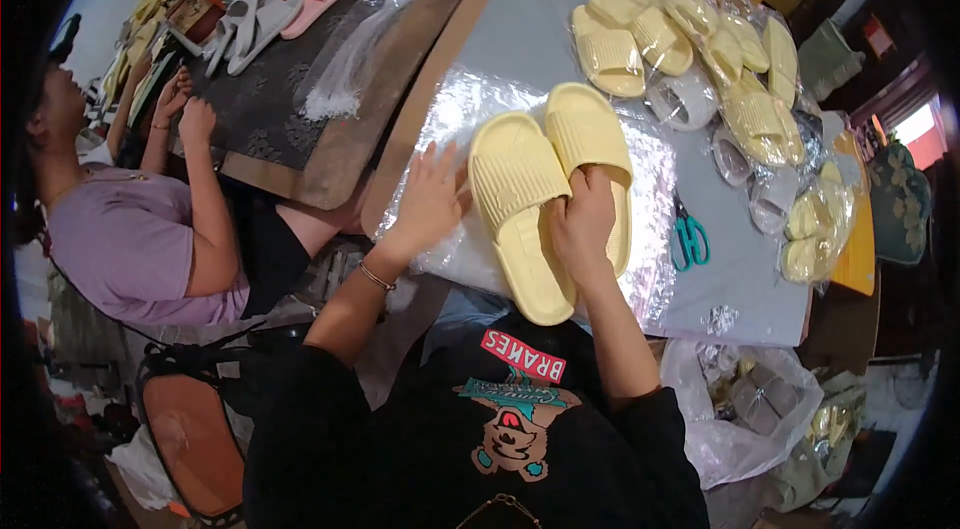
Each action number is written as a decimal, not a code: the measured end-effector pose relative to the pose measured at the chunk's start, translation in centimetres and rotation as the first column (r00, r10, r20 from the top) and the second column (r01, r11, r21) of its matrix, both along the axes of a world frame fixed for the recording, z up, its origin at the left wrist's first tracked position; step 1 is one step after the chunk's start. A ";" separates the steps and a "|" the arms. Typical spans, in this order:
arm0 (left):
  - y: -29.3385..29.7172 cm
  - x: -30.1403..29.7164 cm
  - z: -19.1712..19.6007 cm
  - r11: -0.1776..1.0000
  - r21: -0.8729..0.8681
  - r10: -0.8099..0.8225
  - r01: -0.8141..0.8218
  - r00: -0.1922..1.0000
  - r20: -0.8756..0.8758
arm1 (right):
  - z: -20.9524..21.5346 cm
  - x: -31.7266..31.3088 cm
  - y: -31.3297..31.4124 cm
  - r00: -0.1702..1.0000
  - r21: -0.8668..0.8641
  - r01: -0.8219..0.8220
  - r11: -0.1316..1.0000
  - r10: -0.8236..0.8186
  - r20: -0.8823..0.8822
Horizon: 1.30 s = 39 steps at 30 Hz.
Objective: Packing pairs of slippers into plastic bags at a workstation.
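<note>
A pair of pale yellow slide sandals is in my right hand, whose fingers pinch them between the two straps. Both sandals stand side by side over a stack of clear plastic bags on the grey table. My left hand lies over the bags, just left of the left sandal, with its fingers spread and nothing in them. Teal-handled scissors lie on the table to the right of the bags.
Bagged yellow slippers and bagged grey ones pile up at the far right. A co-worker in a purple shirt sits at the left by a dark table with loose slippers. Below the right edge hangs a plastic sack.
</note>
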<state>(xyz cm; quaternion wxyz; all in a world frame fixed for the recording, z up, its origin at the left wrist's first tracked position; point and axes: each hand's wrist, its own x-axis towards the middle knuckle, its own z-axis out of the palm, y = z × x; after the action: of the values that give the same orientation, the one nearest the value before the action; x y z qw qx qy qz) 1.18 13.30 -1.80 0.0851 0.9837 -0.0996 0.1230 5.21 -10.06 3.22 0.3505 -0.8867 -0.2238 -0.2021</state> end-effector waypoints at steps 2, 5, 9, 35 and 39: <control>-0.2 0.2 -0.3 0.999 -0.005 0.047 -0.047 0.995 0.083 | -0.3 0.0 -0.2 0.989 -0.080 0.126 0.989 -0.132 -0.071; -0.8 0.6 -0.3 0.998 -0.002 0.055 -0.055 0.995 0.087 | -3.0 0.7 -3.0 0.995 -0.032 0.073 0.997 -0.075 -0.065; -0.6 0.2 0.0 0.984 -0.147 0.122 -0.099 0.980 0.158 | -0.2 -1.8 -8.4 0.985 -0.003 0.063 0.998 -0.063 -0.158; -15.9 0.3 1.7 0.975 -0.171 -0.150 0.140 0.988 -0.045 | 0.7 -6.0 -9.3 0.978 -0.068 0.103 0.992 -0.114 -0.175; -15.5 0.2 1.2 0.961 -0.200 -0.191 0.190 0.981 0.015 | 1.4 -7.8 -16.2 0.918 0.054 0.373 0.926 -0.360 -0.167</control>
<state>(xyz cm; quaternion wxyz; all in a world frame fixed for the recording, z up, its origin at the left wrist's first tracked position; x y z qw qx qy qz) 1.39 -2.22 -0.58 0.1955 0.9562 -0.1808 0.1216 -2.62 -26.28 4.57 0.3599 -0.9102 -0.0171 -0.2043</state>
